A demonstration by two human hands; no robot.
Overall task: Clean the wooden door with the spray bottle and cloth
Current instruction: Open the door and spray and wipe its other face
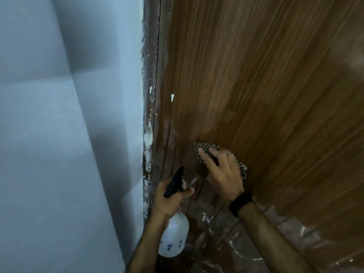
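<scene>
Left hand (171,200): nearest the camera, low in the view; fingers curled round the neck of the bottle, one finger at the trigger, forearm coming up from the bottom edge.
Bottle (173,238): white and translucent with small blue marks, hanging below the left hand; its black spray head (174,182) sticks up above the fingers, nozzle tilted toward the door.
Right hand (221,170): just right of the left hand and a little higher, apart from it; fingers spread fairly straight, pressing the cloth flat against the door.
Cloth (204,147): checked, dark and pale, bunched under the right fingers; one end shows above the fingertips, another corner pokes out at the hand's right side.
Band (240,202): black, on the right wrist; whether it is a watch is hard to tell in the blur.
Door (256,85): brown wood grain, filling the view above and right of both hands; white flecks on it up and left of the cloth, a duller patch left of the right hand.
Frame (149,95): dark strip left of the hands, smeared with white along its edge.
Wall (59,134): pale blue-grey, left of the left hand, crossed by shadows.
Floor (226,233): reddish tiles between and below the forearms, streaked with white.
</scene>
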